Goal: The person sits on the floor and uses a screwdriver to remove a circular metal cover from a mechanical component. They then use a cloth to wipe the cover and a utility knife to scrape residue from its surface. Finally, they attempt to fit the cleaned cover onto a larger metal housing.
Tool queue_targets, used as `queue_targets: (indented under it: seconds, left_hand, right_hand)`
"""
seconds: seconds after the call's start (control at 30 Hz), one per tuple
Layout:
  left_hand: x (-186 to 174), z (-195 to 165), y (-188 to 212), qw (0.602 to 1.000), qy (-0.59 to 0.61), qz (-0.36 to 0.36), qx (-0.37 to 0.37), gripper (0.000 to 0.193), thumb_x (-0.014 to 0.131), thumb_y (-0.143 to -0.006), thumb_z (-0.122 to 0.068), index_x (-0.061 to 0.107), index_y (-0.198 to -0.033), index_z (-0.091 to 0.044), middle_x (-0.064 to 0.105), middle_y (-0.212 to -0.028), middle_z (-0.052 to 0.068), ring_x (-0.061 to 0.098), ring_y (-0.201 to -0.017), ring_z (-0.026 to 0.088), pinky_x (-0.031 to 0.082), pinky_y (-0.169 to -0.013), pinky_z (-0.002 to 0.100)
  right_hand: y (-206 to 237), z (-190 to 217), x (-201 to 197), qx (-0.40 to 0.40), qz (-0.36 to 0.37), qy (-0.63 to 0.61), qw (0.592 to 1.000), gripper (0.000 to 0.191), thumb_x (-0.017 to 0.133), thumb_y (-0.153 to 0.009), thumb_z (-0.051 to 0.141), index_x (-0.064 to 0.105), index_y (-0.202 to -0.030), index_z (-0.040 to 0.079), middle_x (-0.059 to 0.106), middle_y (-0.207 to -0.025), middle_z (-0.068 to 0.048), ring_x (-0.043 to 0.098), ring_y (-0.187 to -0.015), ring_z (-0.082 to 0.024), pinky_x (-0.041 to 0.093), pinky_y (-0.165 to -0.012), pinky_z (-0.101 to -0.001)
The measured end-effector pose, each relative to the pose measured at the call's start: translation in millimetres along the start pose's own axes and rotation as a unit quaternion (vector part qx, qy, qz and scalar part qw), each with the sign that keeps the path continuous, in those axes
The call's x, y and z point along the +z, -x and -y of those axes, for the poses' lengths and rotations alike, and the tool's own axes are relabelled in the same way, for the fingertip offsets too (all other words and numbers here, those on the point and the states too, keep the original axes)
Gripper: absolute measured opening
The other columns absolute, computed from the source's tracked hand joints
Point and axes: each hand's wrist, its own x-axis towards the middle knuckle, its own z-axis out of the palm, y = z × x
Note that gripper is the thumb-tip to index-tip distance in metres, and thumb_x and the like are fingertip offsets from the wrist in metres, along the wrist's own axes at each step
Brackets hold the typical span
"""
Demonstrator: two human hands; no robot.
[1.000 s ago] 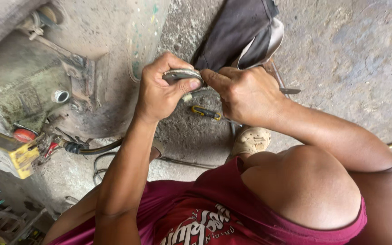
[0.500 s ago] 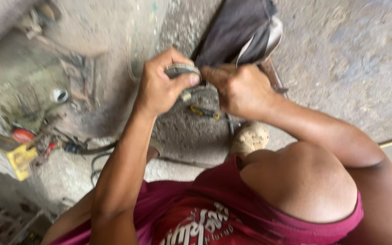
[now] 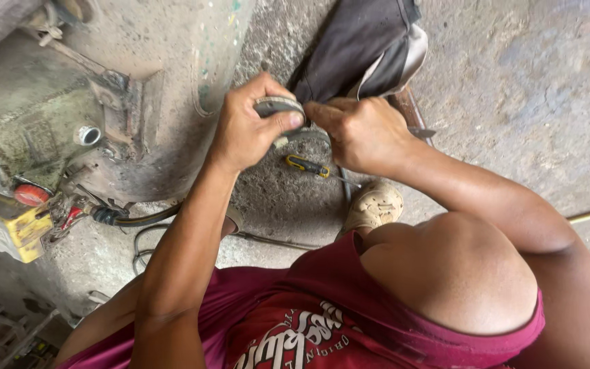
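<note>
Head view: a small curved grey metal piece [image 3: 279, 107] is held at upper centre of the frame, its long axis running roughly left to right. It is pinched between thumb and fingers of the left hand [image 3: 248, 126], while its right end is gripped by the closed right hand [image 3: 360, 133]. Below the hands, a yellow-handled screwdriver [image 3: 308, 166] lies on the concrete floor [image 3: 527, 89]. A yellow boxy part [image 3: 18, 232] and a red round cap [image 3: 31, 195] are seen at left.
</note>
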Motion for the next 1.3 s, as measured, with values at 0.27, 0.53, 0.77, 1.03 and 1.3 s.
queue_targets:
  seconds: [0.27,0.53,0.77,1.03,1.3]
  left_hand:
    - [20,25,1,0.961,0.27,-0.012,-0.066,0.011,0.068,-0.103,-0.016,0.066,-0.109,-0.007,0.073,-0.101,0.006,0.073,-0.092,0.016,0.064,-0.084,0.036]
    - [52,33,5,0.862,0.5,-0.033,-0.079,0.021,0.054,-0.108,-0.02,0.064,-0.12,-0.006,0.07,-0.118,0.012,0.069,-0.111,0.022,0.057,-0.097,0.042]
    - [45,13,13,0.874,0.472,0.108,-0.04,0.023,0.061,-0.109,-0.021,0.068,-0.125,-0.007,0.059,-0.147,0.011,0.062,-0.133,0.021,0.052,-0.117,0.043]
    - [27,-6,14,0.951,0.231,0.207,-0.014,0.053,0.088,-0.085,-0.011,0.061,-0.13,-0.005,0.064,-0.128,0.019,0.068,-0.113,0.021,0.061,-0.105,0.037]
    - [46,-24,27,0.91,-0.317,-0.093,0.251,0.092,0.099,-0.074,-0.017,0.044,-0.147,-0.006,0.052,-0.145,0.025,0.06,-0.131,0.04,0.055,-0.112,0.048]
  right_hand:
    - [19,-23,-31,-0.004,-0.073,-0.189,0.979,0.006,0.067,-0.106,0.004,0.066,-0.099,0.005,0.073,-0.12,-0.018,0.073,-0.073,-0.02,0.059,-0.054,-0.0292]
    - [25,-13,14,0.186,-0.121,-0.291,0.931,0.034,0.087,-0.093,0.024,0.069,-0.106,-0.002,0.069,-0.078,-0.007,0.061,-0.066,-0.014,0.049,-0.059,-0.0284]
    - [35,-26,10,0.142,-0.154,-0.457,0.864,0.019,0.081,-0.094,0.014,0.069,-0.104,0.003,0.076,-0.098,-0.007,0.07,-0.085,-0.011,0.055,-0.069,-0.0256]
    - [25,-34,-10,-0.007,-0.123,-0.503,0.856,0.018,0.08,-0.099,0.018,0.074,-0.114,0.01,0.072,-0.112,-0.007,0.072,-0.102,-0.019,0.062,-0.092,-0.0304]
    - [29,-23,-11,0.198,-0.085,-0.549,0.808,0.037,0.07,-0.097,0.001,0.068,-0.133,0.005,0.074,-0.107,-0.008,0.061,-0.066,-0.009,0.05,-0.054,-0.0245]
